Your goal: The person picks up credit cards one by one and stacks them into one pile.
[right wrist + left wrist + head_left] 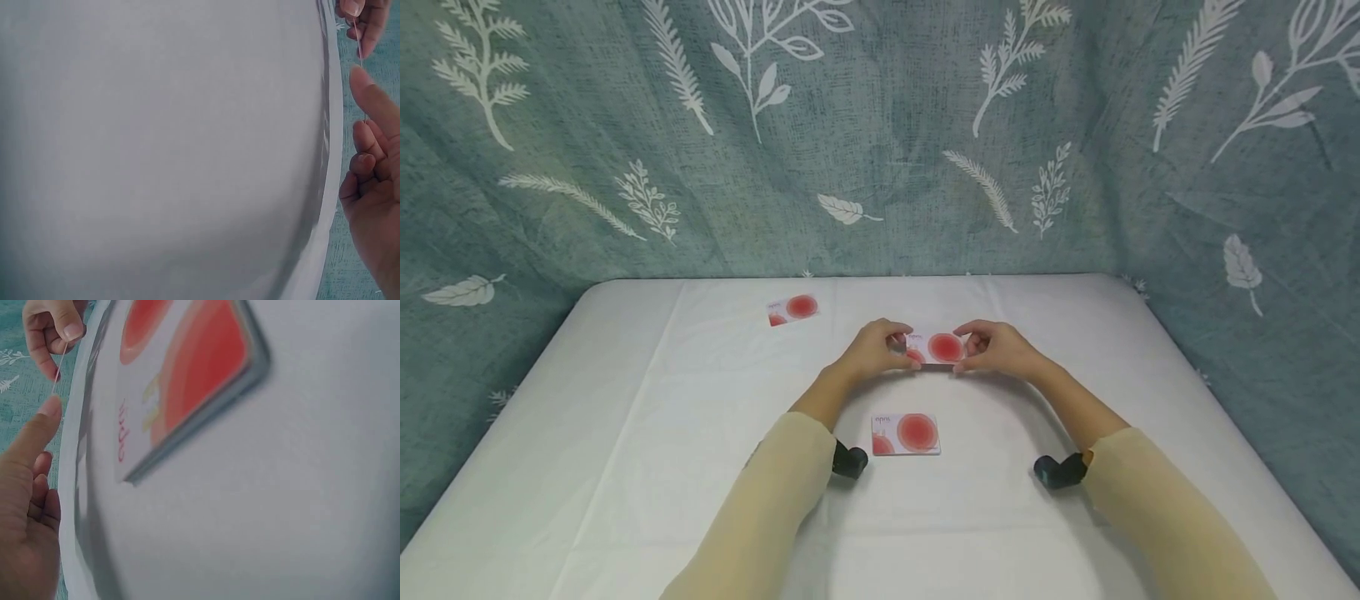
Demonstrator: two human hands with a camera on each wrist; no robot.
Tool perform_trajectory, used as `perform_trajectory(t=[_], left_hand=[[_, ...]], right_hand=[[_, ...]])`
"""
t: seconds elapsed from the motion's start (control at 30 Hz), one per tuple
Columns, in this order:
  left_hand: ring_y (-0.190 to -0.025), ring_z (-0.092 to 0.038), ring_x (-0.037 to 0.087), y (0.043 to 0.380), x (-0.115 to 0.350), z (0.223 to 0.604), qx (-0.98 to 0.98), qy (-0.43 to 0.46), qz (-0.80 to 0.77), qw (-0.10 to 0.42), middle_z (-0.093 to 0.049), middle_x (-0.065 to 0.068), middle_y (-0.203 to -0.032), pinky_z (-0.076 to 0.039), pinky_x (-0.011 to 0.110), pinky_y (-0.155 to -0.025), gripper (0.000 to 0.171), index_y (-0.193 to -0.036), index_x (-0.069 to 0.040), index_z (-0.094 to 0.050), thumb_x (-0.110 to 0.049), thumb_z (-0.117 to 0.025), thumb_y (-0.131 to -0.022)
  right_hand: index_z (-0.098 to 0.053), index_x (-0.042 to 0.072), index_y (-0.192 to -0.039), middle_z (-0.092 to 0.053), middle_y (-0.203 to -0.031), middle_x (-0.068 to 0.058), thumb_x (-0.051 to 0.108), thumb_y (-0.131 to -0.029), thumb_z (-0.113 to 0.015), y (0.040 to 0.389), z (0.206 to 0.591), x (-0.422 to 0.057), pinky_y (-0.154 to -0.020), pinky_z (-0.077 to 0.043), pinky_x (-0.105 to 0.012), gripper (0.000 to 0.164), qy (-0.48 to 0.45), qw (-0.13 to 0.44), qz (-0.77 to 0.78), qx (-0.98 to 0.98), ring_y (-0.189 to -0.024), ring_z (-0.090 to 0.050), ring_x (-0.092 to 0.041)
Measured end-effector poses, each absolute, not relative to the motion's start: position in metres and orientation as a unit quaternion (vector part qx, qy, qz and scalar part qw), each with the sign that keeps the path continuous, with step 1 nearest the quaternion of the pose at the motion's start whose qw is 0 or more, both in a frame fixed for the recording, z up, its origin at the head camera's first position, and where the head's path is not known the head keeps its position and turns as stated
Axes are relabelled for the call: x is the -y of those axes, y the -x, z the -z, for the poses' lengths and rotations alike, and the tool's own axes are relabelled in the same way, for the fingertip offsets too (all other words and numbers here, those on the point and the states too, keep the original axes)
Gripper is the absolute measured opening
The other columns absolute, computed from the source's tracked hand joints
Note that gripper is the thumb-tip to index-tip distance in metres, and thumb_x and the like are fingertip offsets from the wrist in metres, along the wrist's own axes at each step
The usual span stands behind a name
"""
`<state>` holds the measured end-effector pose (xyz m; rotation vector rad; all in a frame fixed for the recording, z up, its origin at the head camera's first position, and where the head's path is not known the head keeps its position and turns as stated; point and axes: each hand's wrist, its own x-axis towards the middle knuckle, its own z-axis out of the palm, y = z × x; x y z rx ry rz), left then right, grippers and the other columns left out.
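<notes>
Between both hands a thin white card with red circles [945,347] is held by its two short ends, over the white table. My left hand [880,346] pinches its left end between thumb and fingers. At the opposite end, my right hand [996,348] pinches the card the same way. Seen edge-on, the card is only a thin line in both wrist views, between the left hand [31,469] and the right hand [378,144]. Nearer the body lies a stack of matching cards [906,435], its thickness plain in the left wrist view.
A single matching card [793,309] lies slightly turned near the table's back edge, left of the hands. The white-covered table [647,467] meets a green leaf-patterned cloth [880,167] behind it. Black wrist devices [1060,472] hang below both forearms.
</notes>
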<state>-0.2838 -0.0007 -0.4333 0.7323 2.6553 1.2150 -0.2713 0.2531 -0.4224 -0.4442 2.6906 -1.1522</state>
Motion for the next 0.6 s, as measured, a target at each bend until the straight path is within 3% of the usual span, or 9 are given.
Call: perform_trajectory(t=[0.33,0.6], left_hand=[[-0.088,-0.052,0.020,0.278,0.018,0.428,-0.879,-0.251,-0.399,0.065,-0.060,0.003,-0.091,-0.043,0.027,-0.075,0.060,-0.121,-0.007,-0.064,-0.030,-0.085,-0.069],[-0.089,-0.050,0.019,0.274,0.031,0.425,-0.881,-0.245,-0.399,0.070,-0.060,0.001,-0.090,-0.043,0.029,-0.075,0.061,-0.121,-0.008,-0.065,-0.033,-0.084,-0.069]], right_hand=[[-0.060,0.002,-0.118,-0.056,-0.075,-0.004,0.020,-0.069,-0.085,0.262,0.411,-0.238,-0.060,-0.042,-0.023,0.058,0.167,0.105,0.403,-0.894,-0.065,-0.049,-0.014],[-0.061,0.004,-0.117,-0.055,-0.074,-0.003,0.024,-0.067,-0.086,0.262,0.413,-0.230,-0.059,-0.041,-0.023,0.059,0.180,0.104,0.409,-0.888,-0.064,-0.048,-0.013]])
